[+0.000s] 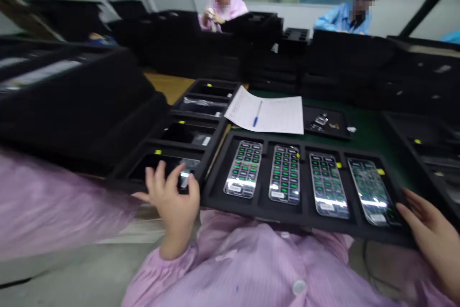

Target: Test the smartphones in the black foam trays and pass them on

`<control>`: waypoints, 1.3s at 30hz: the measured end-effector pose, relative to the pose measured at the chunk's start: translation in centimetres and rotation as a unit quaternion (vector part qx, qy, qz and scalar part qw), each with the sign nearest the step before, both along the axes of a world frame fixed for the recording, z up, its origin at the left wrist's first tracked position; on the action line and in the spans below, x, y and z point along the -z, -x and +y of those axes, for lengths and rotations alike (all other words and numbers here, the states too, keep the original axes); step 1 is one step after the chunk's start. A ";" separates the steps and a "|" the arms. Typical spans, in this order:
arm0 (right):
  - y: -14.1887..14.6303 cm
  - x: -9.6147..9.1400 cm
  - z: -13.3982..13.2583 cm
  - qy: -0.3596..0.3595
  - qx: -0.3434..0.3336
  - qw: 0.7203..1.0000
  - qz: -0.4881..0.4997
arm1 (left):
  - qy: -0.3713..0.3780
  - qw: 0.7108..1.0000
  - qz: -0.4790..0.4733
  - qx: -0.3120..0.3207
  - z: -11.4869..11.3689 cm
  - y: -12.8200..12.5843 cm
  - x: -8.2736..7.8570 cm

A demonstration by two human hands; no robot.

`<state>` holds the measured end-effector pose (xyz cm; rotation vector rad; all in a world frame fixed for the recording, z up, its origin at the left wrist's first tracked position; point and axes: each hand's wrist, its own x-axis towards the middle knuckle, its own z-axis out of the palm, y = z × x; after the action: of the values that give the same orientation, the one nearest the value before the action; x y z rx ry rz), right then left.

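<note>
My left hand (170, 197) rests with spread, curled fingers on a dark flat panel (161, 165) in a clear film, lying in the nearest compartment of a black compartment tray (190, 132). My right hand (431, 225) grips the right corner of a second black tray (305, 215). That tray spans the front of the bench and holds four film-covered panels (284, 174) with rows of green keys, each in its own compartment. Part of the left panel is hidden under my fingers.
A sheet of paper (264, 113) with a blue pen (256, 114) lies on a green mat (362, 130), next to a small tray of metal parts (321, 122). Stacks of black trays (201, 48) stand behind. Two co-workers (221, 10) (345, 19) are beyond them.
</note>
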<state>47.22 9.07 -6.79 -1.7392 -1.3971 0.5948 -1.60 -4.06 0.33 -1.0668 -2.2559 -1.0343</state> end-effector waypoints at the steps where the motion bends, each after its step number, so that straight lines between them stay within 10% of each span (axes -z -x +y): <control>1: 0.2 -0.5 -0.4 0.002 0.006 1.000 -0.029 | 0.004 1.000 0.005 0.006 0.0 -0.3 -0.4; 9: 5.4 -4.6 -2.4 -0.165 -0.034 0.975 -0.145 | -0.006 0.972 -0.005 0.233 2.7 -4.9 -4.1; 18: 2.5 -2.9 0.6 -0.093 -0.001 0.993 -0.067 | 0.085 0.975 -0.013 0.207 5.1 -3.5 -1.6; 34: 3.4 -3.0 0.9 -0.143 -0.081 0.957 -0.241 | 0.155 0.977 -0.049 0.140 4.3 -4.4 -2.2; 39: 3.3 -3.2 1.8 -0.104 -0.116 0.960 -0.232 | 0.137 0.950 0.073 0.270 4.0 -4.0 -2.0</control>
<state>43.87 10.87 -3.57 -1.6165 -1.9317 0.1481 2.36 -0.05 2.28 -1.8868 -2.0704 -0.8040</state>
